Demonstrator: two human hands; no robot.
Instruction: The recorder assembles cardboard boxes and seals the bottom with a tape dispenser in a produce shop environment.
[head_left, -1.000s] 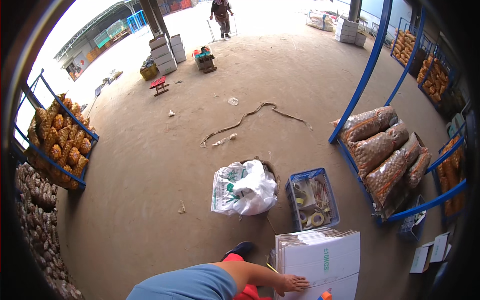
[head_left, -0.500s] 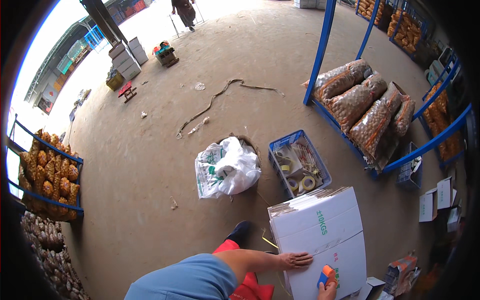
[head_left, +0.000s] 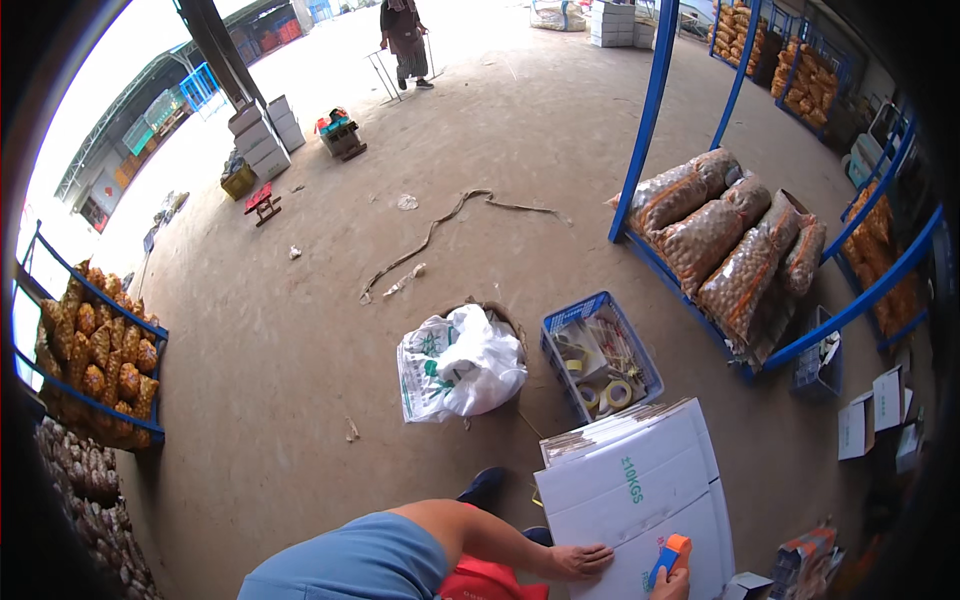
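One stack of flattened white cartons (head_left: 640, 480) lies at 5 o'clock, low in the head view. Left hand (head_left: 580, 560): open, fingers spread, palm flat on the top carton near its lower edge. Right hand (head_left: 672, 584): closed round one orange-and-blue tape dispenser (head_left: 668, 558), which rests on the same carton, just right of the left hand; hands near each other, not touching.

One blue crate (head_left: 600, 350) holding tape rolls at 4 o'clock, just above the stack. One white plastic sack (head_left: 460, 365) beside it, near centre. Four netted produce sacks (head_left: 725, 240) on a blue rack at 2 o'clock. One person (head_left: 404, 38) stands at 12 o'clock, far off.

Surface: bare concrete floor (head_left: 300, 320), one strap lying across it. Open-sided warehouse; pineapples racked at 9 o'clock.
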